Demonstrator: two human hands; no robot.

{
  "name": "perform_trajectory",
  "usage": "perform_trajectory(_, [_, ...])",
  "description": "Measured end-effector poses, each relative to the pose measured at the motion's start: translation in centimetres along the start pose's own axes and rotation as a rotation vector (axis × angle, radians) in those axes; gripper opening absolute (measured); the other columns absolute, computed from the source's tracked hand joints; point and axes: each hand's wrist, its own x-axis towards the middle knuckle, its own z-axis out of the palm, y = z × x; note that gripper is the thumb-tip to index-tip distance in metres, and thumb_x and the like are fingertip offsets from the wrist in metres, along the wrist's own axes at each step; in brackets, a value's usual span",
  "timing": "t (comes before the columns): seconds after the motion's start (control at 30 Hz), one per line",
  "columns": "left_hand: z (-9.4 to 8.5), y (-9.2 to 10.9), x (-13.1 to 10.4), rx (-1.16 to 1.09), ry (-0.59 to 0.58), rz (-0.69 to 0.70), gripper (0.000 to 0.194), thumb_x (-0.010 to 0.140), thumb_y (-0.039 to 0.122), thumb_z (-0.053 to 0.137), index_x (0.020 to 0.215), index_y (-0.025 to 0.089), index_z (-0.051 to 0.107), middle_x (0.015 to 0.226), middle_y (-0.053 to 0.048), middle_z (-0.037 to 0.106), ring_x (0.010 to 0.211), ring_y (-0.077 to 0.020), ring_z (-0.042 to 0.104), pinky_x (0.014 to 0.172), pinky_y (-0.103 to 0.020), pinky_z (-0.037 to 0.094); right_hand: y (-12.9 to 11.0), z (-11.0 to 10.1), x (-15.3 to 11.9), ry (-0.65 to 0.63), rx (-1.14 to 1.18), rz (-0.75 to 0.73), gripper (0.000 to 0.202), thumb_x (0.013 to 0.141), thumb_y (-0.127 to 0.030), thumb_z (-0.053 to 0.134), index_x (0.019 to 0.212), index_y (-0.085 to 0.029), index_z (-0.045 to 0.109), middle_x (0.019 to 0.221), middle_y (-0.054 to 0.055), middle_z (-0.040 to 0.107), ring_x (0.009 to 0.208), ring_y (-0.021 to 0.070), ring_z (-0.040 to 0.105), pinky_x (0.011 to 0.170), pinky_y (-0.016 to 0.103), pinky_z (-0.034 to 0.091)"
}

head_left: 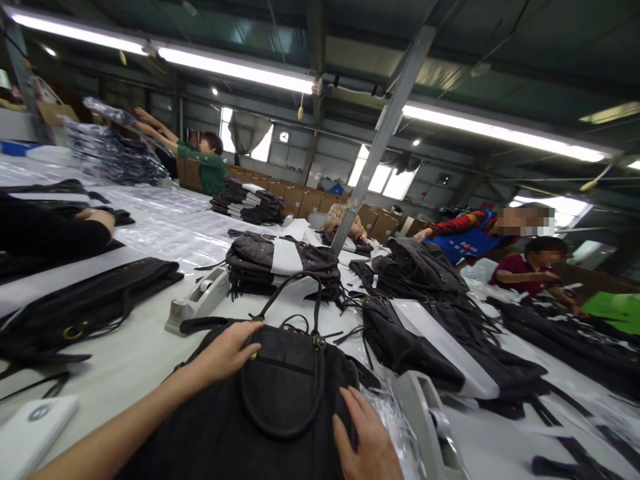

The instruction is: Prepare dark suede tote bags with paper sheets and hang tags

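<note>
A large black handbag (287,350) lies in front of me at the bottom centre, one looped handle resting across its face and the other standing up behind. My left hand (234,352) rests on the bag's upper left edge, fingers spread, beside a small gold fitting. On the bag's right side lies my right hand (365,437), its thumb apart from the fingers. Neither hand is closed round anything. The bag's lower part runs out of view.
Stacked dark bags (260,257) with white paper bands stand behind; more bags (430,340) lie right and left (95,300). Grey tape dispensers (197,300) flank the bag. A white box (37,430) is lower left. Several people work around; a dark-sleeved arm (55,223) reaches in left.
</note>
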Motion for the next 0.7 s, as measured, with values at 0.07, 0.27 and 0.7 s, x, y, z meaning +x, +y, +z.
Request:
perform_trajectory(0.07, [2.4, 0.0, 3.9, 0.090, -0.133, 0.023, 0.042, 0.086, 0.041, 0.049, 0.122, 0.021, 0.057, 0.117, -0.012, 0.063, 0.114, -0.0255, 0.055, 0.103, -0.040, 0.040, -1.9, 0.2, 4.4, -0.110, 0.076, -0.056, 0.042, 0.086, -0.032, 0.045, 0.121, -0.016, 0.062, 0.125, 0.012, 0.060, 0.118, 0.0242, 0.054, 0.103, 0.037, 0.042])
perform_trajectory(0.27, [7.9, -3.8, 7.4, 0.173, -0.131, -0.023, 0.038, 0.084, 0.043, 0.052, 0.114, 0.021, 0.060, 0.103, -0.012, 0.063, 0.107, -0.0307, 0.054, 0.099, -0.051, 0.036, -2.1, 6.3, 15.0, -0.340, -0.029, -0.028, 0.032, 0.088, -0.020, 0.040, 0.105, -0.015, 0.067, 0.105, 0.010, 0.069, 0.098, 0.0184, 0.063, 0.088, 0.026, 0.045])
perform_trajectory(0.7, [9.4, -10.0, 9.6, 0.263, 0.028, -0.320, 0.030, 0.084, 0.041, 0.046, 0.089, 0.017, 0.063, 0.087, -0.011, 0.060, 0.084, -0.0268, 0.060, 0.076, -0.036, 0.044, -4.4, 17.8, 21.2, -0.396, -0.294, 0.301, 0.044, 0.095, -0.028, 0.030, 0.099, -0.007, 0.069, 0.104, 0.025, 0.065, 0.098, 0.0344, 0.062, 0.081, 0.048, 0.045])
